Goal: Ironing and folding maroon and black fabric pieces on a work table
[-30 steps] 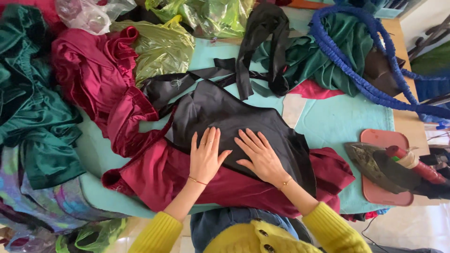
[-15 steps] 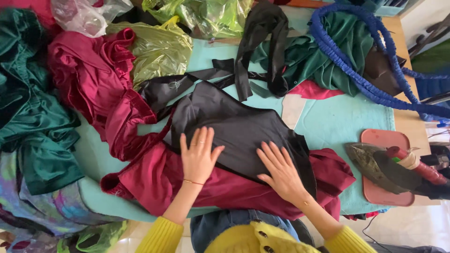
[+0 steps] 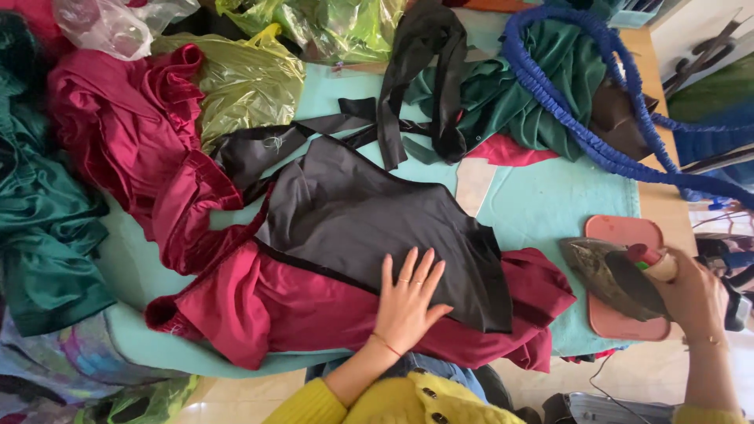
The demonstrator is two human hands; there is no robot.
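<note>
Turquoise tabletop (image 3: 542,204) carries a black cloth (image 3: 369,216) over maroon fabric (image 3: 283,306). Left hand (image 3: 407,302) stays flat, fingers spread; right hand (image 3: 691,298) has left it, now gripping the iron (image 3: 609,275) on its pink rest (image 3: 624,234).

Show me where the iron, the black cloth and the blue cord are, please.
iron (image 3: 609,275), head view, on its dark soleplate beside the right hand (image 3: 695,298).
black cloth (image 3: 353,216), head view, on the flat middle of the panel.
blue cord (image 3: 550,94), head view, on its left-hand loop over the green fabric.

Left hand (image 3: 406,302) flat on black fabric (image 3: 369,220); right hand (image 3: 691,298) grips iron (image 3: 609,275).
</note>
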